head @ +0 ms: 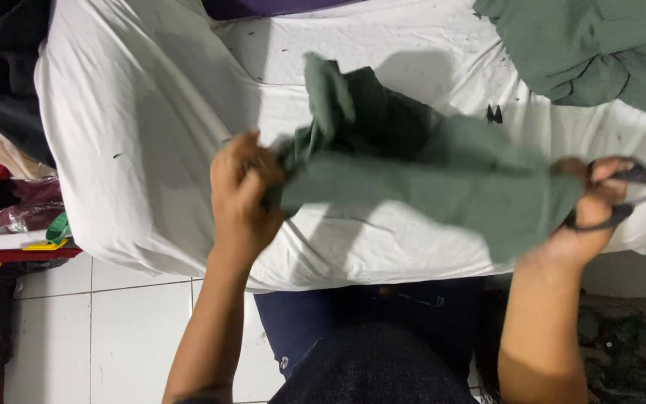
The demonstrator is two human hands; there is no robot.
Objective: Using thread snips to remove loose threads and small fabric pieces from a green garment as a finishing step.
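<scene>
Head view, inventory:

1. Green cloth [420,179]: soft knit-type fabric, stretched between both hands just above the near edge of the bed [136,112]. Upper part bunches into loose folds toward bed centre. Judged light, limp, no stiffness; sags wherever unsupported, not fragile, not slippery. Best hold: pinch at an edge or corner w/ fabric gathered, as both hands do now; a hold mid-panel would only let it droop.

2. Left hand [241,198]: grip closed tight around a gathered end of the cloth, fingers curled, fabric wadded inside the fist.

3. Right hand [592,213]: at the cloth's other end, near the bed's near right edge. Fingers through the loops of dark-handled scissors [629,191]; grip closed on the handles, and it seems to pinch the cloth edge too, tho contact is partly hidden. Blades blurred; can't tell if open.

4. Bed: white sheet, wrinkled, dotted w/ small dark specks and thread bits.

5. Second green fabric pile [600,52]: far right corner of bed, well apart from hands.

6. Purple item [263,7]: far edge, mostly cut off.

7. Heap of dark and red clothes [1,150]: beside the bed's left edge.

8. White tile floor [121,329]: below near edge; person's dark trousers [368,344] between forearms.
</scene>
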